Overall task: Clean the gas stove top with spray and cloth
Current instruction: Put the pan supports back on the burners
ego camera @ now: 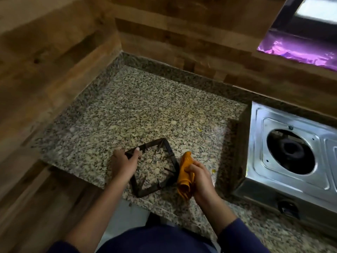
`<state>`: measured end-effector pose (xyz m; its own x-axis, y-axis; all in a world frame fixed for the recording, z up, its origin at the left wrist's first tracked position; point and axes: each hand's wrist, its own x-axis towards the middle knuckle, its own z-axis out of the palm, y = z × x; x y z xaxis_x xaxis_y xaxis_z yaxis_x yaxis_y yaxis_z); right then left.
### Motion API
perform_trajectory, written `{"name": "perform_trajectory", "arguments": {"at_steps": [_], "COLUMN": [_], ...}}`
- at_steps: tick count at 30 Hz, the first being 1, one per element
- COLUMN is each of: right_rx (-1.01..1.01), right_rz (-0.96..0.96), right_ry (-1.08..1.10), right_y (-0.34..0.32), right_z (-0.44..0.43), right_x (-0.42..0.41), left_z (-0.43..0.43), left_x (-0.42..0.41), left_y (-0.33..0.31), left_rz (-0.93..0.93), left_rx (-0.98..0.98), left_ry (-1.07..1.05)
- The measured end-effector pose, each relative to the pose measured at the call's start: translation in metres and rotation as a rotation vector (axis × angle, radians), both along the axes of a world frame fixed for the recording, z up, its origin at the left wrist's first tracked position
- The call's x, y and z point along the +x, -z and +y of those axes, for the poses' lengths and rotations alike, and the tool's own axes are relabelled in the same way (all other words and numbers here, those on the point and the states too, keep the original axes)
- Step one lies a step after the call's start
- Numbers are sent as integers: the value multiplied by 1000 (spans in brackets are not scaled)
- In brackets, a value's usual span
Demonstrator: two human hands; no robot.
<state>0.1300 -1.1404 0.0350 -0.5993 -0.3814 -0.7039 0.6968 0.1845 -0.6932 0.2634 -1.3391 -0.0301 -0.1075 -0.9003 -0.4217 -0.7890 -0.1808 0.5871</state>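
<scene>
While the square pan support (170,152) lies flat on the granite counter (127,110) near 6 o'clock, its 9 o'clock corner is gripped by the left hand (124,161), with the fingers curled over the bar. An orange cloth (184,172) is held bunched by the right hand (200,178), fingers closed round it, at the support's 3 o'clock corner. It seems to touch the bar, though blur hides the contact. The steel gas stove (259,143), its burner (290,150) uncovered, is seen at 4 o'clock.

One stove (255,125), one pan support (171,152), one cloth (185,178), two hands (124,162) (200,178).
</scene>
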Motion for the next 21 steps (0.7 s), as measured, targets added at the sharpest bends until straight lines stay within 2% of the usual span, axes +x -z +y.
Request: {"name": "perform_trajectory", "arguments": {"at_steps": [3, 6, 8, 10, 14, 16, 19, 21], "right_rx": [61, 76, 82, 73, 19, -8, 19, 52], "right_rz": [68, 114, 139, 148, 213, 341, 778, 1037], "right_ry": [-37, -80, -94, -76, -47, -102, -257, -336], "right_y": [4, 5, 4, 1, -10, -17, -31, -40], "right_z": [-7, -17, -21, -22, -9, -1, 4, -1], "right_x": [0, 1, 4, 3, -9, -17, -28, -27], "left_z": [4, 19, 33, 42, 42, 39, 41, 45], "left_x": [1, -1, -7, -17, -47, -67, -103, -126], "left_y": [6, 6, 0, -2, -19, -34, -69, -99], "left_rz": [96, 141, 197, 318, 557, 616, 688, 794], "left_rx": [42, 131, 104, 63, 118, 123, 149, 223], "left_ry": [-93, -53, -79, -175, -310, -298, -326, -426]}}
